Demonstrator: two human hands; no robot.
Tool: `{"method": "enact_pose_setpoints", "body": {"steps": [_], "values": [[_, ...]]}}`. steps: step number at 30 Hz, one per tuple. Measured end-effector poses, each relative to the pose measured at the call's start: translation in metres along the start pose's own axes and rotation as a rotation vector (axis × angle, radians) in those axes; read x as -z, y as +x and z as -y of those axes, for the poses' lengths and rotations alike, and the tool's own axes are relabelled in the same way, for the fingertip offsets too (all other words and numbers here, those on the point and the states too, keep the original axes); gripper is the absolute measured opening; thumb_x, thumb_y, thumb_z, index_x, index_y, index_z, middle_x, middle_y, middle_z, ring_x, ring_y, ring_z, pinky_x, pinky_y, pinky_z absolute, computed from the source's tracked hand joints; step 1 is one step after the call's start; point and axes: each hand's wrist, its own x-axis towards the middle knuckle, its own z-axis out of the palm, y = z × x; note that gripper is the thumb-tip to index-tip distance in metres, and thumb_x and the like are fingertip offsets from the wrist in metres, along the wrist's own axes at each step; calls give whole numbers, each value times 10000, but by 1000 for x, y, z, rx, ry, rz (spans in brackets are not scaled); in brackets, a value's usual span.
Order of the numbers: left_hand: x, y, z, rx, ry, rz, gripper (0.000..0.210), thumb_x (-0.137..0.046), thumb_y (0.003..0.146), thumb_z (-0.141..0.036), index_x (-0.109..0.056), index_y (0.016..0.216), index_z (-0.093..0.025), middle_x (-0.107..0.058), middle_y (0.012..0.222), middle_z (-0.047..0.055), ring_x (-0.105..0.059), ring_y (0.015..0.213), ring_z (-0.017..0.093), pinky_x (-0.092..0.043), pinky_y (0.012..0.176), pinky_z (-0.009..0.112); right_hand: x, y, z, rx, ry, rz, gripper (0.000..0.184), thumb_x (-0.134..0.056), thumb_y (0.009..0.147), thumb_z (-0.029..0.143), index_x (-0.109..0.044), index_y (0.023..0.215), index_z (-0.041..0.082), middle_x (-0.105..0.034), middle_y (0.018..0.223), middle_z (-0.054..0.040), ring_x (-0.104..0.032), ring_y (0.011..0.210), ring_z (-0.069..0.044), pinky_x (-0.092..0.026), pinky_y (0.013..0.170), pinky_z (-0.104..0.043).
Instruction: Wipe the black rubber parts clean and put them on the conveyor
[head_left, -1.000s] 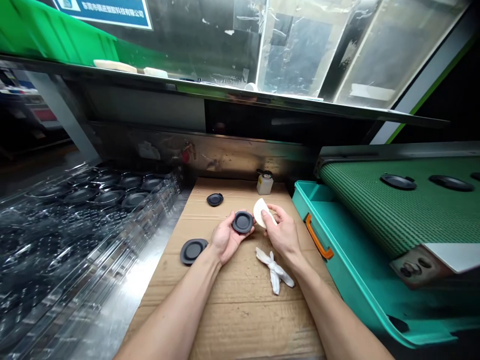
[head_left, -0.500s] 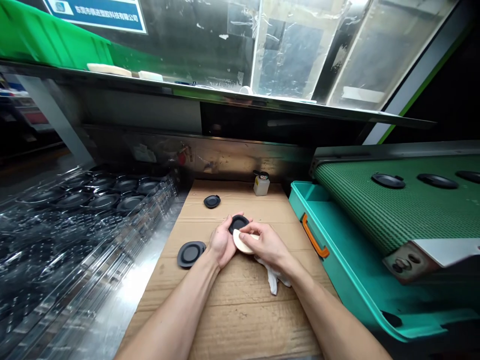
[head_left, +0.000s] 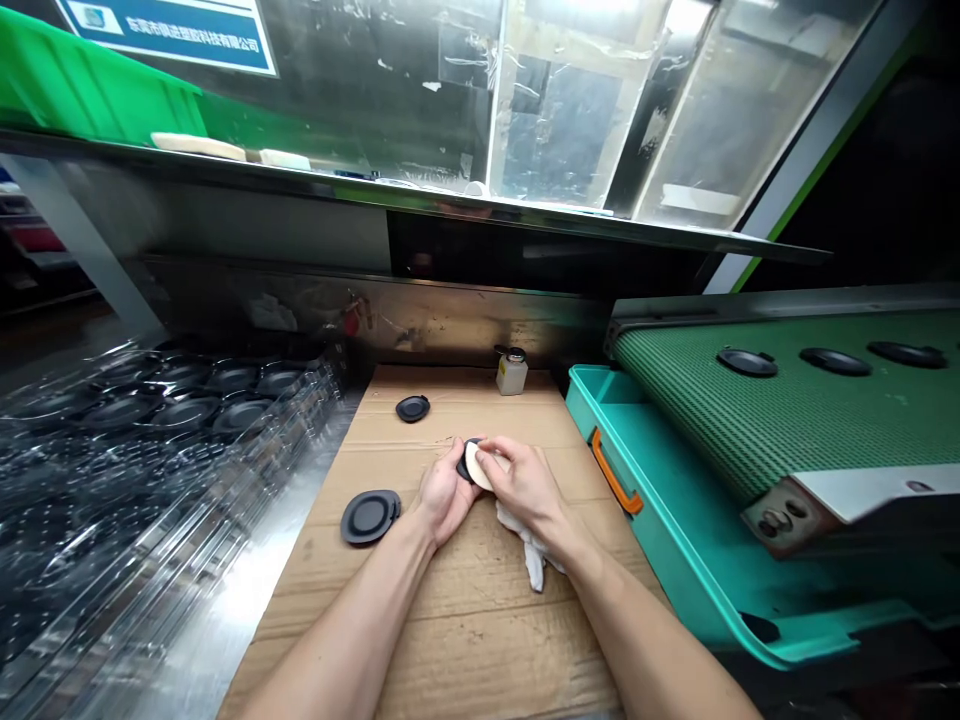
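Note:
My left hand (head_left: 442, 497) is closed around the edge of a black plastic lid (head_left: 463, 466), held above the cardboard sheet (head_left: 450, 620). Between the fingers of my right hand (head_left: 525, 485) is a cream-coloured round pad (head_left: 478, 468), which lies against the lid and covers much of it. A white cloth (head_left: 534, 560) hangs down below my right palm; whether my fingers grip it I cannot tell. Left of my left wrist a larger black lid (head_left: 370, 516) lies on the cardboard, and a smaller black lid (head_left: 412, 408) lies farther back.
A small bottle with a black cap (head_left: 512, 371) stands at the cardboard's far edge. On the right, a teal bin (head_left: 660, 540) sits beside a green conveyor belt (head_left: 697, 400) carrying black lids (head_left: 834, 361). Clear plastic trays (head_left: 172, 480) with black parts fill the left. A shelf (head_left: 450, 205) crosses above.
The pad in my right hand has shifted over the lid and now hides more of it. The whole view has swung slightly, and the lids on the belt have moved along it.

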Motion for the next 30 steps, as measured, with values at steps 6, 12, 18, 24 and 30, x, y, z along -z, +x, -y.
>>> {"method": "enact_pose_setpoints", "body": {"steps": [6,12,18,24,30], "values": [[-1,-2,2,42,-11,13,312,-409,967,-289,-643,1069,-109,-705,1056,143,-662,1018,227,-518,944,390,-14,-4,26,-116,-475,-57,369,-352,980,459,-588,1240,346,-723,874,-43,-665,751,-204,-441,696,-283],[1,0,-4,-3,-40,0,353,-368,977,-310,-618,1110,-100,-665,1161,172,-628,1096,244,-493,986,410,-8,-5,17,-166,-391,-18,394,-393,955,492,-587,1275,368,-721,854,-65,-663,768,-227,-457,719,-325],[2,1,-1,-17,-17,15,294,-434,955,-303,-618,1109,-133,-673,1111,156,-643,1054,253,-504,955,435,1,-1,2,-80,182,28,239,-538,870,391,-678,970,226,-700,851,-21,-636,749,-164,-467,680,-248],[0,-1,5,-58,55,3,248,-508,923,-271,-642,1065,-118,-685,1065,148,-652,1031,254,-506,946,416,5,-3,1,-314,519,235,199,-592,780,351,-616,839,163,-562,562,39,-463,431,-88,-335,424,-188],[-3,-3,4,-59,74,-7,247,-502,929,-261,-627,1071,-102,-683,1076,174,-654,1035,258,-515,934,434,13,1,-12,-281,257,163,179,-608,738,300,-683,797,150,-644,651,-4,-554,563,-121,-384,510,-203]]}}
